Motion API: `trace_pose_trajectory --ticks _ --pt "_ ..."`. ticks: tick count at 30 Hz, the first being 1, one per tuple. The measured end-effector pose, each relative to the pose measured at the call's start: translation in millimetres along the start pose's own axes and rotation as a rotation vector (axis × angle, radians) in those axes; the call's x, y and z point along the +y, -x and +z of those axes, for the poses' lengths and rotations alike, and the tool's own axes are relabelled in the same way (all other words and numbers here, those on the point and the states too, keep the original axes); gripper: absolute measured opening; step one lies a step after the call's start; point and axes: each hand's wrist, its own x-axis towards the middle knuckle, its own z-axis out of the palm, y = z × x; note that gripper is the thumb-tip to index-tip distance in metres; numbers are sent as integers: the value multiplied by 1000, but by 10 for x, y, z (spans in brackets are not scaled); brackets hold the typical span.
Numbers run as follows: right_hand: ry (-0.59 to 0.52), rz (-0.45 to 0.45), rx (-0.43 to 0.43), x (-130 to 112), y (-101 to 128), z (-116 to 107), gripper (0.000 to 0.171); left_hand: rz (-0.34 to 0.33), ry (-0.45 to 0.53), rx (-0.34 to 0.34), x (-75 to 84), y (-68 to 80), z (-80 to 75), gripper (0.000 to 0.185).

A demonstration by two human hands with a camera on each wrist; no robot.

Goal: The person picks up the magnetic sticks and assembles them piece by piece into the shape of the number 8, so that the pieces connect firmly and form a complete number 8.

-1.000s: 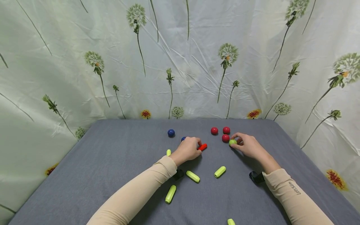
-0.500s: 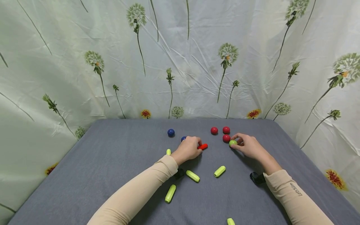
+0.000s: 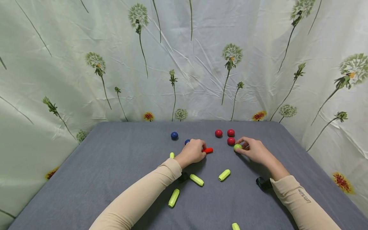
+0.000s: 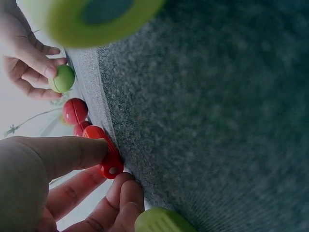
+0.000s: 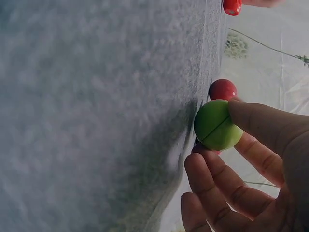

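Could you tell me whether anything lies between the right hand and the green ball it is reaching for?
Nothing visible does. The right hand already pinches the green ball on the grey cloth; the nearest red ball sits just beyond it.

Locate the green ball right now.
Head view: green ball pinched in the right hand, right of centre, just below the nearest red ball.

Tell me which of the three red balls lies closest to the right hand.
The nearer red ball, just left of the right hand and its green ball; the other two red balls sit farther back.
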Motion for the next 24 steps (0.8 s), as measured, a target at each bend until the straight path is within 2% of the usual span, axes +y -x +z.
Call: trace_pose_trajectory --ticks 8,24 --pt "-16 -7 -20 -57 44 19 30 4 -12 -8 8 -2 -3 14" --pt "-75 -76 -58 -278 71 127 28 28 -4 -8 22 -7 -10 15"
